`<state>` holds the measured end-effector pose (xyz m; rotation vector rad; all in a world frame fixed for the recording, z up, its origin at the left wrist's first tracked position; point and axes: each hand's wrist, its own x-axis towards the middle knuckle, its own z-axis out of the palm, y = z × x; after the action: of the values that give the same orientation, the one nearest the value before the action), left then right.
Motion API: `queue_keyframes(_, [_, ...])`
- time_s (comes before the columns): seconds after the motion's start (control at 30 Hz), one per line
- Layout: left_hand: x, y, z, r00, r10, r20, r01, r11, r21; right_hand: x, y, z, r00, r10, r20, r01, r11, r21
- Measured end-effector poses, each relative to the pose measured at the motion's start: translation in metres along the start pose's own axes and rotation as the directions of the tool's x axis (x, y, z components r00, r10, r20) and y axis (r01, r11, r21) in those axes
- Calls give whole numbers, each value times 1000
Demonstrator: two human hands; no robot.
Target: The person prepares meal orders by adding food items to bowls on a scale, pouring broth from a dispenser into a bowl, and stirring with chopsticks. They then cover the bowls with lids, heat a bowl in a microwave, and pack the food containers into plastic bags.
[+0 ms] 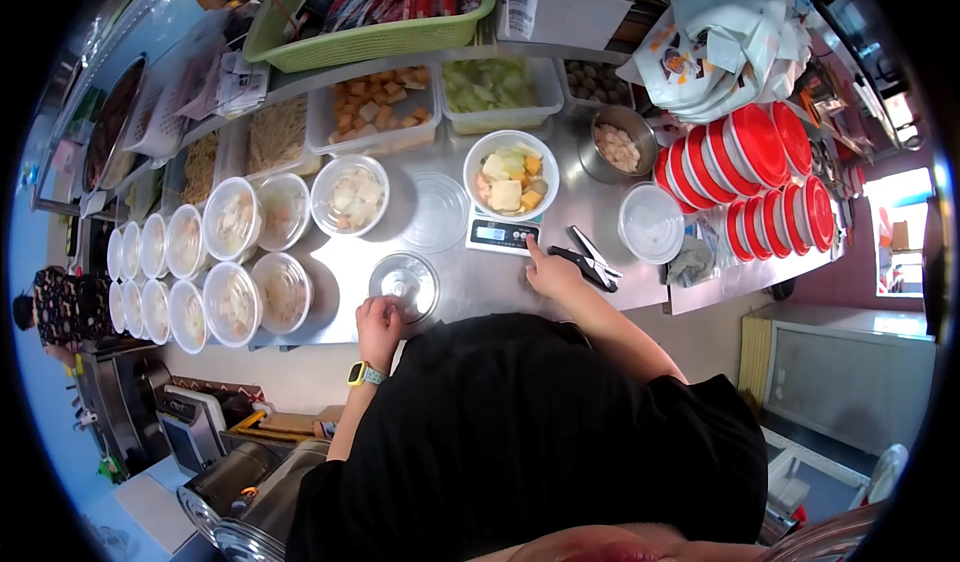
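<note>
My right hand (552, 272) is open, with its index finger stretched onto the buttons of a small digital kitchen scale (503, 235). On the scale stands a white round bowl (474, 188) holding pale and orange cubes and some green pieces. Black-handled scissors (585, 266) lie just right of that hand. My left hand (380, 324), loosely bent and holding nothing, rests at the counter's front edge beside a shiny round dish (405, 287). A clear round lid (432, 212) lies left of the scale.
Lidded food bowls (232, 304) stand in rows at left. Behind are tubs of orange cubes (378, 107) and green slices (495, 90). A steel pot (622, 145), an upright clear tub (651, 224) and red-rimmed stacks (745, 149) are at right. Another person (68, 307) stands far left.
</note>
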<state>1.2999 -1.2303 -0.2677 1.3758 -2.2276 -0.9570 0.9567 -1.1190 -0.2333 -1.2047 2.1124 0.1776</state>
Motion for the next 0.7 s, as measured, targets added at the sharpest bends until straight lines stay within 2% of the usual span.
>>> queue_keyframes(0.03, [-1,0,0,1000,-3,-2,3,1000,0,0,0,1,1000,1,-5,-1,1000,-8])
queue_keyframes(0.1, [-1,0,2,981,150,-124,-145,988,48,5,2,5,1000,-4,-18,4,1000,-9])
queue_keyframes(0.2, [-3,-3,2,995,87,-50,-88,996,-32,8,4,8,999,-12,-45,12,1000,-8])
queue_keyframes(0.43, [-5,0,2,998,43,-56,-46,997,-55,10,4,7,999,-2,-52,3,1000,9])
queue_keyframes(0.5, [-7,-3,2,997,-79,11,80,992,-97,10,4,8,999,3,-45,-2,1000,18])
queue_keyframes(0.53, [-9,-10,6,997,-75,7,75,992,-98,10,4,7,999,7,-38,-6,1000,28])
queue_keyframes(0.6, [-14,-39,22,997,72,-34,-70,997,42,9,4,4,999,10,-30,-9,999,37])
queue_keyframes(0.7, [-14,-56,31,999,34,-3,-34,999,-24,7,4,1,1000,13,-15,-12,999,42])
